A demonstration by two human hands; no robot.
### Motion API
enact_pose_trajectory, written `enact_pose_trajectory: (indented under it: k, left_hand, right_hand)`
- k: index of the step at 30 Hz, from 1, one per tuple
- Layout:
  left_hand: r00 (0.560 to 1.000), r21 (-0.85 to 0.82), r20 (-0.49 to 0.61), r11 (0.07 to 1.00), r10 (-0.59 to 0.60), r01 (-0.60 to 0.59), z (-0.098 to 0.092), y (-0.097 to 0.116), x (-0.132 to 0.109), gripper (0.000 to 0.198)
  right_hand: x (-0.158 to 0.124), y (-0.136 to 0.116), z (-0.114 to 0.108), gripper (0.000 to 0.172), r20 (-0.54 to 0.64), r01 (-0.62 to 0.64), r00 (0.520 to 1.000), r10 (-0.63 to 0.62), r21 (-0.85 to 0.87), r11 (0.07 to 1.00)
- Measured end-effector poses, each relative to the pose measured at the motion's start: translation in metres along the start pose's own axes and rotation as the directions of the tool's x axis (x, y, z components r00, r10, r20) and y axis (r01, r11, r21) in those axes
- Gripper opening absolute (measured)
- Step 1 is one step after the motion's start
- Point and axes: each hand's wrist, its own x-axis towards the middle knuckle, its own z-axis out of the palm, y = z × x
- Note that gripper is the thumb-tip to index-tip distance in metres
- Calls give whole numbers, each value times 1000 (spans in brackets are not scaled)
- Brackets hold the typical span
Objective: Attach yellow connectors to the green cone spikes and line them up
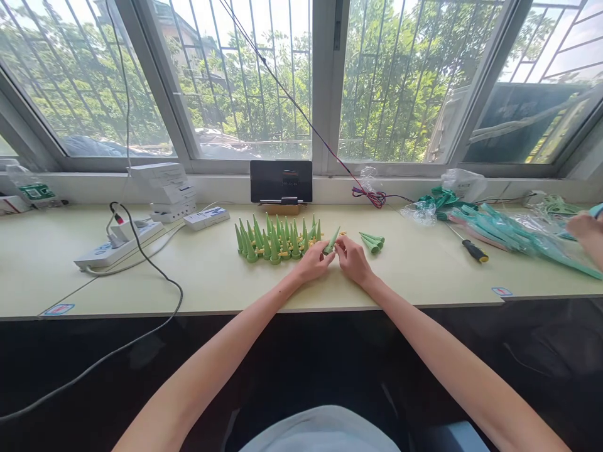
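Observation:
My left hand point(313, 262) is closed around a green pointed cone point(332, 240), whose tip leans up and to the right. Close beside the cone's lower end, my right hand point(354, 259) has its fingertips pinched together; whatever they hold is too small to make out. Several similar green cones point(275, 245) stand upright in rows to the left of my hands, with small yellow pieces point(284, 254) among them. A small group of loose cones point(372, 242) lies on its side just right of my right hand.
A black tablet point(281, 182) stands behind the cones. On the left are a power strip point(117, 245), a black cable point(160, 270) and stacked white boxes point(164, 188). A screwdriver point(473, 250) and green plastic bags point(509, 232) lie right. Another person's hand point(588, 232) shows at the right edge.

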Motion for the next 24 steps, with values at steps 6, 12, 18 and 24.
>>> enact_pose_trajectory:
  k: [6,12,18,24]
  left_hand:
    - [1000,14,-13,1000,14,-14,3,-3,1,36]
    - [999,15,-37,1000,6,-5,3,-5,1,31]
    - [999,8,-39,1000,13,-13,2,-4,0,29]
    - [999,11,-46,1000,11,-10,1,-3,0,32]
  right_hand:
    - [0,2,1,12,-59,-28,998,30,34,999]
    - [0,-4,1,16,-115,8,993,-3,38,999]
    - [0,-4,0,16,-122,1,993,5,47,999]
    - [0,-5,0,16,-129,-2,992,9,53,999]
